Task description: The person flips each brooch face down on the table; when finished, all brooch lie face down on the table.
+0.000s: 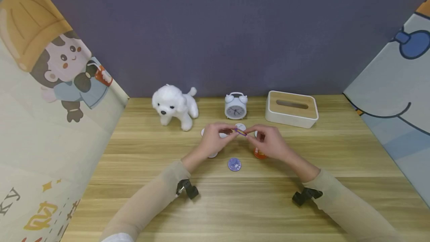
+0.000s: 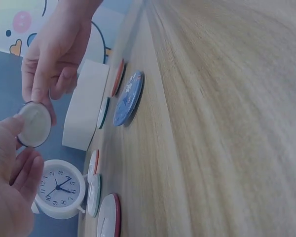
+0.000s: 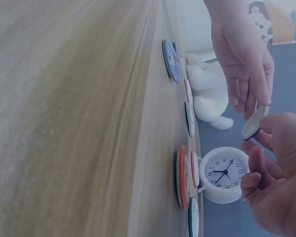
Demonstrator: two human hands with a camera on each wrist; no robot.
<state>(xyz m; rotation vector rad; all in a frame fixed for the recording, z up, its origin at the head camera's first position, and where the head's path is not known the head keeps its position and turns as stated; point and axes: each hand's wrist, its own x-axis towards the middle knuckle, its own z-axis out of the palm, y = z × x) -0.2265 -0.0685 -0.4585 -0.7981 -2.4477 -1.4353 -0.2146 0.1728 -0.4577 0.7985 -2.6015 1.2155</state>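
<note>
Above the table, my left hand (image 1: pixel 213 139) and right hand (image 1: pixel 270 143) pinch opposite edges of one small round badge-like disc (image 1: pixel 240 132). In the left wrist view its pale flat face (image 2: pixel 35 124) shows, while from the head it appears nearly edge-on with purple and yellow colours. On the wood below lies a purple-blue disc (image 1: pixel 234 164), nearer to me than the hands. Partly under my right hand is an orange-red disc (image 1: pixel 259 154). A white disc (image 1: pixel 240 126) lies just behind the held one. Several others, one a pale disc (image 1: pixel 212 155), are partly hidden by my left hand.
At the back of the wooden table (image 1: pixel 235 212) stand a white plush dog (image 1: pixel 174 107) on the left, a white twin-bell alarm clock (image 1: pixel 235 107) in the middle and a white tissue box (image 1: pixel 291 119) with a wooden lid on the right. A dark wall (image 1: pixel 215 33) rises behind them.
</note>
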